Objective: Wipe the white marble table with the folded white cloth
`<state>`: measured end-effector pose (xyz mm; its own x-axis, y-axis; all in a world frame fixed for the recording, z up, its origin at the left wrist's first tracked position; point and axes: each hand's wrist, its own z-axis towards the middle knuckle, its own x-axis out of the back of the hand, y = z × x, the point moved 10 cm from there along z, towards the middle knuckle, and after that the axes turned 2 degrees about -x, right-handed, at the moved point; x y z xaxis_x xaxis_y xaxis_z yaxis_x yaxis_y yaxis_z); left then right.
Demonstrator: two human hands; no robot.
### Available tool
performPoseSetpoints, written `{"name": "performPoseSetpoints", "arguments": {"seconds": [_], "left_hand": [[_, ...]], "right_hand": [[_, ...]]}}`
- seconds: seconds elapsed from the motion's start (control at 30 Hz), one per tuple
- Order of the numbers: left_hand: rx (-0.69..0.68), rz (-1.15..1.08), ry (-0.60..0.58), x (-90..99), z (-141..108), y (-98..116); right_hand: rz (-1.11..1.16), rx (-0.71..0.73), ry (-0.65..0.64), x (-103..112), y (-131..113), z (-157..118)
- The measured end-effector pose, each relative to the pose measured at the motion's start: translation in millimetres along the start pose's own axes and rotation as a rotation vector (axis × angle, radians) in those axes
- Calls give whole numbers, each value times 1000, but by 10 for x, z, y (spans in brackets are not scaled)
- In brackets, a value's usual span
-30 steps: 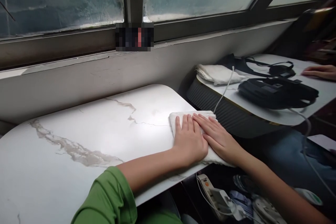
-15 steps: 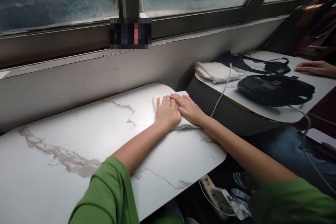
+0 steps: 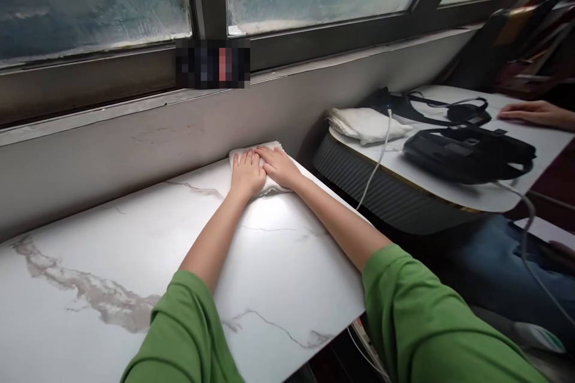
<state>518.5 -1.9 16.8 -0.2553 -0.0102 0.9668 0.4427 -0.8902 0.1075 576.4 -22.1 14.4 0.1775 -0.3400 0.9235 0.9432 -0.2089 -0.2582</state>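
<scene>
A folded white cloth (image 3: 272, 189) lies flat at the far end of the white marble-patterned table (image 3: 179, 251), close to the wall. My left hand (image 3: 248, 172) rests on it palm down, fingers stretched out. Beside it, my right hand (image 3: 279, 167) also presses flat on the cloth, its fingertips touching the left hand. Both arms reach forward across the tabletop. Much of the cloth is covered by the two hands.
At right, a second table (image 3: 485, 200) holds another folded white cloth (image 3: 366, 125), a black headset with straps (image 3: 469, 152) and a white cable (image 3: 375, 170). Another person's hand (image 3: 534, 114) lies on that table. A wall (image 3: 135, 161) with windows runs behind.
Both hands have slid the cloth away from me and to the left, toward the table's far edge by the wall. The camera view has shifted slightly.
</scene>
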Motion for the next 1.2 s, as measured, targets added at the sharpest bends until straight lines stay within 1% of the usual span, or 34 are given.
{"name": "performPoseSetpoints", "arguments": {"seconds": [0.07, 0.13, 0.2, 0.27, 0.37, 0.43, 0.5, 0.57, 0.63, 0.7, 0.77, 0.8, 0.83, 0.87, 0.93, 1.0, 1.03, 1.1, 1.13, 1.2], "left_hand": [[-3, 11, -19, 25, -141, 38], [-11, 25, -43, 67, -372, 93], [-46, 37, -72, 123, -704, 197], [-98, 35, -91, 201, -1117, 343], [-153, 16, -84, 350, -1778, 553], [-177, 1, -72, 437, -2164, 648], [-195, -15, -66, 498, -2453, 683], [-191, -36, -79, 530, -2603, 639], [-150, -62, -118, 534, -2590, 502], [-70, -94, -197, 498, -2423, 279], [61, -134, -310, 418, -2159, -44], [129, -153, -345, 387, -2008, -228], [187, -164, -348, 375, -1848, -421], [227, -163, -316, 387, -1685, -614], [242, -124, -187, 447, -1395, -961], [225, -71, -74, 476, -1214, -1238], [220, -52, -44, 468, -1166, -1345], [214, -28, -7, 448, -1128, -1475], [211, -17, 4, 445, -1131, -1496], [199, 4, 3, 448, -1172, -1457]], "right_hand": [[-20, -19, -21, 17, -91, -140], [-40, -16, -29, 42, -252, -360], [-56, -8, -27, 74, -463, -677], [-66, 5, -18, 115, -710, -1073], [-75, 54, 18, 199, -1120, -1691], [-86, 117, 48, 253, -1395, -2027], [-97, 184, 59, 275, -1629, -2242], [-98, 231, 49, 254, -1782, -2309], [-84, 239, 23, 192, -1830, -2212], [-55, 232, -16, 87, -1810, -1959], [-18, 238, -62, -54, -1785, -1574], [1, 244, -81, -129, -1781, -1343], [17, 246, -93, -204, -1783, -1094], [29, 237, -96, -272, -1784, -835], [37, 191, -82, -390, -1789, -338], [32, 164, -72, -493, -1826, 41], [28, 164, -71, -536, -1851, 169], [19, 179, -69, -587, -1886, 296], [16, 186, -65, -596, -1891, 305], [13, 191, -60, -588, -1887, 241]]}}
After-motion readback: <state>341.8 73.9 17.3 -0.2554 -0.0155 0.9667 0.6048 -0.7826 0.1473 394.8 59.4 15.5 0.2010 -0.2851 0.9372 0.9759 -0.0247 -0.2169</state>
